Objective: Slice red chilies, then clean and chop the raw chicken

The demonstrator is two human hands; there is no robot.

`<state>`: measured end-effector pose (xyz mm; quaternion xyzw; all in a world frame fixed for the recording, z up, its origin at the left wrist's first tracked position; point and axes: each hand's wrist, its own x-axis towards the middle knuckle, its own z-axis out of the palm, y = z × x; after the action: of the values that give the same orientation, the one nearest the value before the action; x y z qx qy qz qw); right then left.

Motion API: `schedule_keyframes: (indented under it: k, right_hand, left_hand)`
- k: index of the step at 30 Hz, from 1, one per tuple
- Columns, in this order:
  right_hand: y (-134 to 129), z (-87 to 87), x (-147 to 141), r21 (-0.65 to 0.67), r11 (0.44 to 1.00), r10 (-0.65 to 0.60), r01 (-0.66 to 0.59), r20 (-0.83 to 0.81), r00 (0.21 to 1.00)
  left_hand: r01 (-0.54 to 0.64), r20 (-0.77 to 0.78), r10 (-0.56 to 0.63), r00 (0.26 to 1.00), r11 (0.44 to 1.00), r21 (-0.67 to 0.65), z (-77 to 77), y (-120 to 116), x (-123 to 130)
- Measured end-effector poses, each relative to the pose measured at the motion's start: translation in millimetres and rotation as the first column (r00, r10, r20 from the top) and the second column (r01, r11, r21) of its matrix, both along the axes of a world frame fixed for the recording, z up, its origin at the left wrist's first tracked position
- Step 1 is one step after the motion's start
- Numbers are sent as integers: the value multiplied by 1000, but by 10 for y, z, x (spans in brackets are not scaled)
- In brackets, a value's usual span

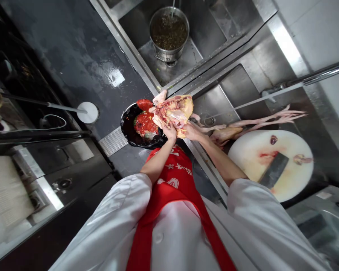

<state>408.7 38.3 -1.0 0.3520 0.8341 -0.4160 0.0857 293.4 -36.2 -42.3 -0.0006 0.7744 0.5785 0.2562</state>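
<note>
A raw chicken carcass, cut open with yellow fat and red flesh showing, is held between my two hands. My left hand grips its lower left side, the fingers partly hidden under the meat. On its lower right side, my right hand is closed around the edge. The carcass hangs over the sink edge, beside a black-lined bin that has red waste in it. Right of my right hand lie more chicken parts with long pale feet stretching across the sink.
A round white cutting board bears a cleaver and small organ pieces. In the far sink stands a metal pot of dark contents under running water. A drain grate lies in the wet floor.
</note>
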Motion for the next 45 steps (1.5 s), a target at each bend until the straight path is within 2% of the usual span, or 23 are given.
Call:
schedule_keyframes:
  k: [1,3,6,8,10,14,20,24,30,34,36,40,45]
  right_hand:
    - [-36,37,18,20,997,68,-68,17,998]
    - [-141,106,10,142,969,193,-204,84,978]
    - [-318,166,-98,379,881,238,-284,163,957]
    - [-398,161,-181,421,845,275,-330,187,943]
    - [-427,122,-226,400,841,294,-365,229,928]
    - [-407,-18,-186,378,871,207,-313,294,933]
    - [-447,-257,-140,397,895,100,-205,268,958]
    - [-490,-399,-143,418,896,46,-147,243,969]
    - [-699,-573,-82,458,885,1,-80,171,985]
    - [-816,-563,11,514,858,-69,-5,125,990]
    - [-796,-529,70,540,841,-33,-27,101,994]
    - [-646,-516,199,580,805,126,-123,36,991]
    - [-463,-679,242,596,784,230,-173,-20,973]
  left_hand:
    - [-9,16,9,1000,1000,-7,-1,-35,-22]
    - [-19,31,19,999,1000,-2,12,-107,-63]
    - [11,56,-13,998,999,45,56,-156,-107]
    - [52,87,-60,994,995,82,89,-132,-116]
    - [81,91,-91,992,991,111,116,-81,-109]
    - [108,89,-122,989,983,145,159,4,-85]
    - [102,164,-128,978,982,160,161,19,-91]
    - [74,106,-92,990,983,168,48,30,-88]
    - [205,-45,-201,979,973,109,-188,44,-107]
    - [273,-132,-263,956,960,64,-232,51,-114]
    - [296,-145,-287,947,954,48,-208,47,-108]
    - [295,-164,-287,944,955,26,-152,42,-93]
    - [298,-167,-292,942,955,8,-146,45,-78]
